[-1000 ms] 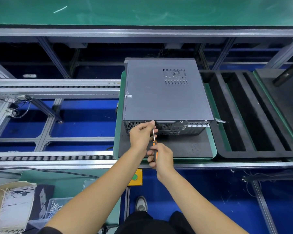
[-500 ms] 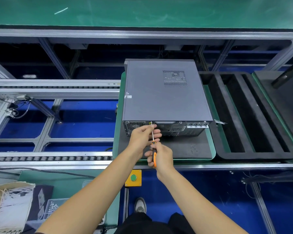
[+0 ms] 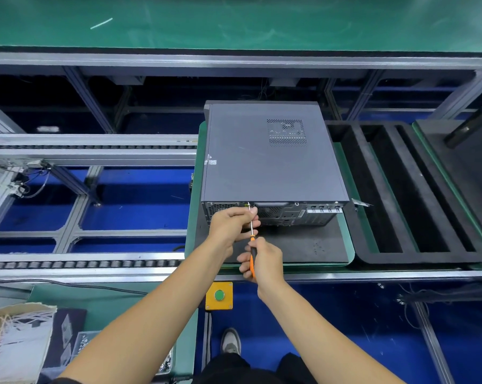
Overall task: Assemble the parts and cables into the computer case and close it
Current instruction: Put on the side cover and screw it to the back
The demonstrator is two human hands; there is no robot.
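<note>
Computer case [image 3: 270, 162] blocks the pallet's far half, bare mat [image 3: 303, 245] in front, foam tray [image 3: 417, 195] right

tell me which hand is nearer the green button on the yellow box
The right hand. It grips the screwdriver handle just above and right of the green button. The left hand is farther up, pinching the shaft by the computer case.

I stand at a factory assembly line: roller conveyor rails [image 3: 90, 264] run left of the computer case [image 3: 270, 156], a black foam tray [image 3: 417, 259] sits right of it, and a green push-button box [image 3: 219, 295] hangs below it.
</note>
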